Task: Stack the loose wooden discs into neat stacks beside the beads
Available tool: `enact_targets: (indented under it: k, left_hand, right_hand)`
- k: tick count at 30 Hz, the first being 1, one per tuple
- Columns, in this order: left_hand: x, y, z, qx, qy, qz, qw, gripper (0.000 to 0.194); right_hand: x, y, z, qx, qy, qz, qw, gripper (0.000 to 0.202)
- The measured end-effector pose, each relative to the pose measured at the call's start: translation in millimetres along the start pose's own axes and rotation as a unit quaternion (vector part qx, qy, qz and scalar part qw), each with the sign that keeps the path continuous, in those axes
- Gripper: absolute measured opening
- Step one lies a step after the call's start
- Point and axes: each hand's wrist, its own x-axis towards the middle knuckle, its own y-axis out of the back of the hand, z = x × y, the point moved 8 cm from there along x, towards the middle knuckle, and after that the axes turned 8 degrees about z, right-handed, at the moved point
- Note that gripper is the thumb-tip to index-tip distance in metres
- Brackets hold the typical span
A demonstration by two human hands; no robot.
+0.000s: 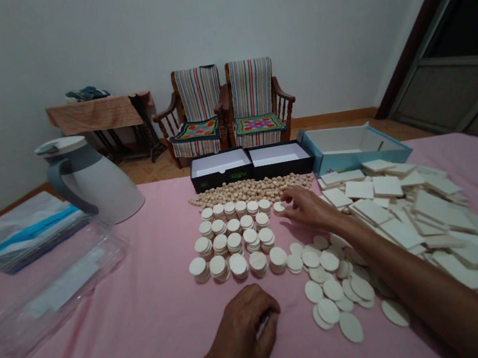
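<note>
Discs (pixel 361 286) half-hidden by right forearm (pixel 387 261), right hand (pixel 302 206) at stack (pixel 278 208), grip unclear, left hand (pixel 249 328) half-open

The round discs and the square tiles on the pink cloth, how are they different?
Shape: the round discs have curved edges, while the square tiles have straight sides and corners.
Size: the square tiles look larger than the round discs.
Arrangement: many round discs stand in small stacks in rows, with others scattered loose; the square tiles lie in one untidy heap.
Both are flat, pale and on the pink cloth.
</note>
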Motion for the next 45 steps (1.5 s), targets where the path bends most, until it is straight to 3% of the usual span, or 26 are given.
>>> enact_targets:
  k: [1,3,5,8,13,17,20,25,29,37,45]
  left_hand:
    - [0.2,0.2,0.2,-0.001,-0.001,0.0,1.0,0.014]
    - [0.7,0.2,0.0,-0.002,0.001,-0.002,1.0,0.014]
    - [0.9,0.1,-0.8,0.0,0.006,-0.003,1.0,0.014]
    - [0.7,-0.4,-2.4,0.002,0.014,-0.005,1.0,0.014]
    - [1.1,-0.2,-2.0,0.003,0.011,0.002,1.0,0.013]
    - [0.7,-0.4,-1.2,0.002,0.014,-0.003,1.0,0.013]
    - [0.1,-0.2,-1.2,0.001,0.014,-0.002,1.0,0.014]
    - [0.4,0.1,-1.4,0.001,0.006,0.006,1.0,0.014]
    - [0.6,0.9,-0.5,-0.003,0.003,0.008,1.0,0.014]
    - [1.5,1.4,0.4,-0.008,0.001,0.009,1.0,0.014]
    - [1.0,2.0,0.5,0.0,-0.001,0.016,1.0,0.014]
  right_hand:
    - [-6.3,4.6,-3.7,0.002,0.002,-0.018,1.0,0.012]
    - [-25.5,4.5,-16.7,0.023,0.024,-0.114,0.993,0.007]
    - [-49.3,2.3,-33.7,0.048,0.061,-0.203,0.976,0.015]
    - [-74.2,0.9,-50.6,0.055,0.097,-0.227,0.967,0.033]
    - [-83.8,-5.4,-57.2,0.032,0.117,-0.19,0.974,0.032]
    - [-71.8,5.9,-50.6,0.048,0.1,-0.161,0.981,0.029]
    - [-57.0,16.2,-32.3,0.022,0.076,-0.11,0.991,0.028]
    - [-44.4,7.7,0.0,0.01,0.068,-0.072,0.995,0.037]
    - [-43.7,1.9,15.8,-0.035,-0.002,-0.05,0.998,0.02]
    - [-43.4,-9.6,12.4,-0.071,-0.012,-0.068,0.995,0.015]
    - [-1.0,2.9,-5.9,-0.017,0.054,0.021,0.998,0.029]
